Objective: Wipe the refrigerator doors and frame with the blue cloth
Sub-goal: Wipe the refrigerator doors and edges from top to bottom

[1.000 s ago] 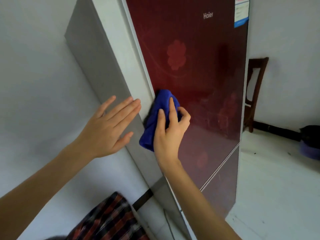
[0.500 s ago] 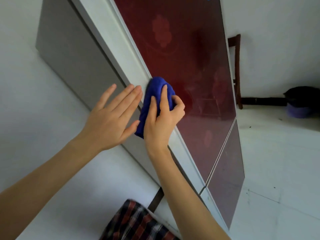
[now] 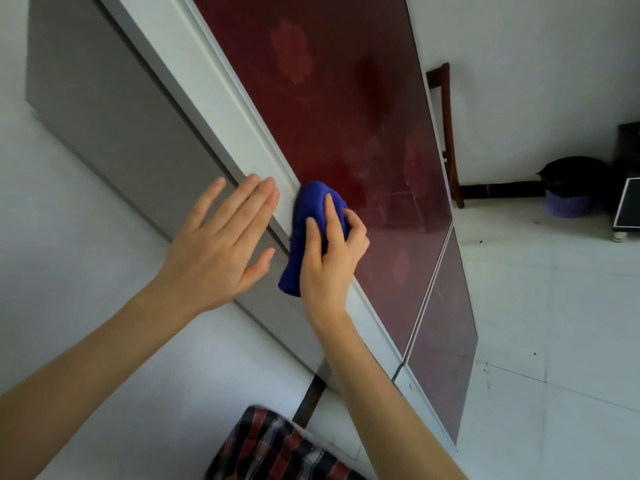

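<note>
Here the right hand (image 3: 329,265) clutched the blue cloth (image 3: 308,233) against the refrigerator door (image 3: 346,109) edge; left hand (image 3: 221,244) fingers lay flat, together. Loose folds risked slipping free.

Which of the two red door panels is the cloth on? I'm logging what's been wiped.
The upper red door, the larger panel above the seam. The right hand presses the blue cloth at its left edge; the lower red door is untouched.

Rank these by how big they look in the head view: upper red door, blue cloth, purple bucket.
1. upper red door
2. blue cloth
3. purple bucket; it stands farther from the camera, so its true size against the cloth is unsure.
</note>
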